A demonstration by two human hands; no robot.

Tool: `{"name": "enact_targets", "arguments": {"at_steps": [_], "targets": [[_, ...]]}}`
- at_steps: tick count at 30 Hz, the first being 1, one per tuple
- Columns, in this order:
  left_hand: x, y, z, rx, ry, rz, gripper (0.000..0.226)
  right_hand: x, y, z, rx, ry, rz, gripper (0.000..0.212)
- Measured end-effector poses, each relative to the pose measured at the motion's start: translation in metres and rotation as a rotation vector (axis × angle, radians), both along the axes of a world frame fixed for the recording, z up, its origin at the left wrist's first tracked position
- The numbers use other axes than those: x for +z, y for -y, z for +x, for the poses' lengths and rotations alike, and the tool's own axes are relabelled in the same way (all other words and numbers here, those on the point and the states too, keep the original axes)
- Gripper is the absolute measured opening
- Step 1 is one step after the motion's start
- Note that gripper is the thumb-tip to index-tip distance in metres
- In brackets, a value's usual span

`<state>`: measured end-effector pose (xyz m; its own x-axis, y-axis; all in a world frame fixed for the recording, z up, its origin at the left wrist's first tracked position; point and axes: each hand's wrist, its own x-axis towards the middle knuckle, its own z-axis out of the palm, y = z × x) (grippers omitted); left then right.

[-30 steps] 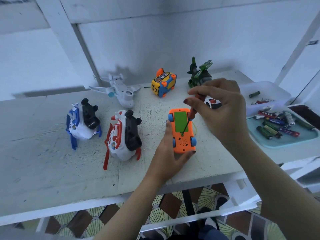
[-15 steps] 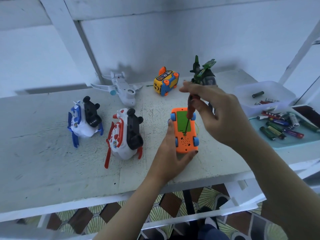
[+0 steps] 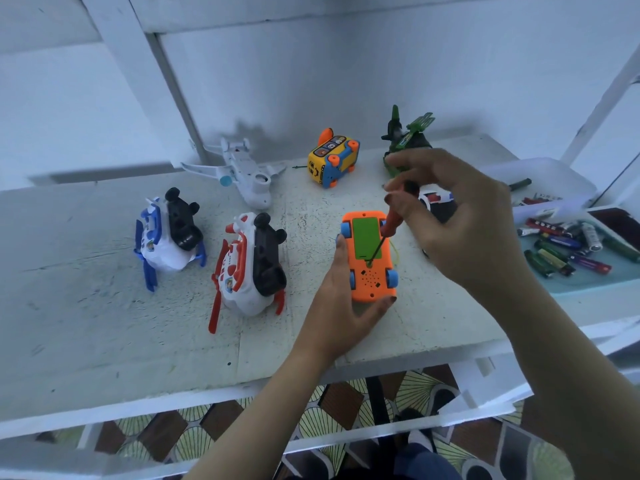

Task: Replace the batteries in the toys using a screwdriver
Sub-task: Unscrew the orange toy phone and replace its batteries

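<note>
An orange toy car [image 3: 372,282] lies upside down on the white table [image 3: 104,334], its green battery cover facing up. My left hand [image 3: 343,306] grips the car's near end, thumb on the left side and fingers round the front. My right hand [image 3: 460,216] pinches the red handle of a screwdriver [image 3: 389,225]. The thin shaft slants down and its tip sits at the near edge of the green cover. Loose batteries [image 3: 568,247] lie in a light blue tray [image 3: 588,282] on the right.
A blue-and-white helicopter [image 3: 166,233] and a red-and-white one [image 3: 249,268] stand left of the car. At the back lie a white plane [image 3: 242,171], a yellow bus [image 3: 332,157] and a green toy [image 3: 405,140]. A white tray [image 3: 554,181] stands behind the blue one.
My right hand has turned on the screwdriver handle, its fingers shifting round it, while the tip stays on the car. My left hand keeps the same hold.
</note>
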<state>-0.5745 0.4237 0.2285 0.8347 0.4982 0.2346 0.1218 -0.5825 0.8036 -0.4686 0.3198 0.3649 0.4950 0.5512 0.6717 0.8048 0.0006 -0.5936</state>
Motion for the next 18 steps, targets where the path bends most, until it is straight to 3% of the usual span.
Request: {"name": "enact_targets", "arguments": {"at_steps": [4, 12, 18], "targets": [[-0.002, -0.001, 0.001, 0.0, 0.018, -0.023, 0.106, -0.005, 0.008, -0.004, 0.036, -0.006, -0.091, 0.026], [0.003, -0.001, -0.004, 0.083, 0.11, -0.056, 0.092, -0.012, 0.016, -0.001, -0.072, 0.033, -0.043, 0.028], [0.005, 0.006, 0.006, 0.163, 0.065, -0.077, 0.09, -0.017, 0.027, 0.003, -0.125, 0.111, -0.098, 0.037]]}}
